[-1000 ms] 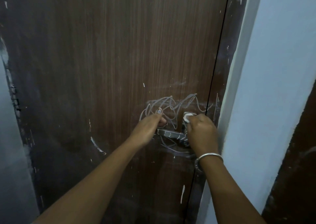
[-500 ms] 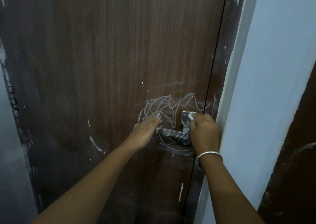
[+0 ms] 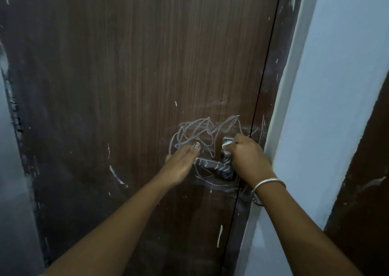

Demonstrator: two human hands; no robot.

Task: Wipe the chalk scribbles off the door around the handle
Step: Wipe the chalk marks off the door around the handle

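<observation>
Pale blue wall (image 3: 336, 86) right of dark frame strip (image 3: 271, 82); silver bangle (image 3: 268, 184).

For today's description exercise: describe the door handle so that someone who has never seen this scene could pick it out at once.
Start at the brown wood-grain door and go to its right edge, beside the pale wall. There, amid white chalk scribbles, the left hand and right hand meet on a horizontal bar. That bar is the door handle: the only grey metal piece there, itself streaked with chalk.

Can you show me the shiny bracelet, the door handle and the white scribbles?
Silver metal bangle (image 3: 268, 182), head view, band across the right wrist.
Grey metal lever handle (image 3: 212, 164), head view, bar's middle.
White chalk scribbles (image 3: 202, 128), head view, upper loops.
</observation>
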